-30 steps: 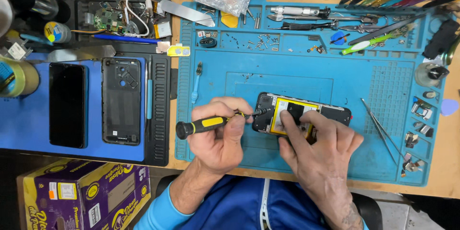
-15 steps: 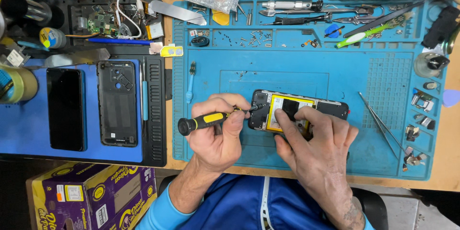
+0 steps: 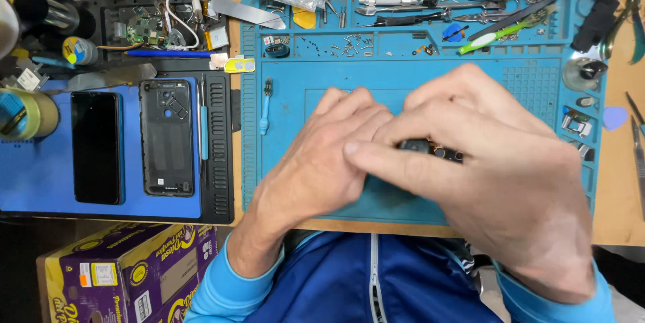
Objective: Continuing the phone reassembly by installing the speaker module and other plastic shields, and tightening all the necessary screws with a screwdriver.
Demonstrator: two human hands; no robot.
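Closest to the camera, the right hand [image 3: 497, 182] and left hand [image 3: 322, 162] curl together, both closed around a dark phone body [image 3: 430, 150] raised above the blue repair mat [image 3: 289, 114]; only a sliver of it shows. With the part so hidden, a slip could likely drop it. Farther off lie tiny loose screws [image 3: 346, 46], easily scattered, and a back cover [image 3: 166, 136] on the table [image 3: 621, 222].

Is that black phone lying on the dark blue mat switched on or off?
It looks off or asleep. The black phone lies flat, screen up, on the dark blue mat, and its glass is uniformly dark, with no picture or glow.
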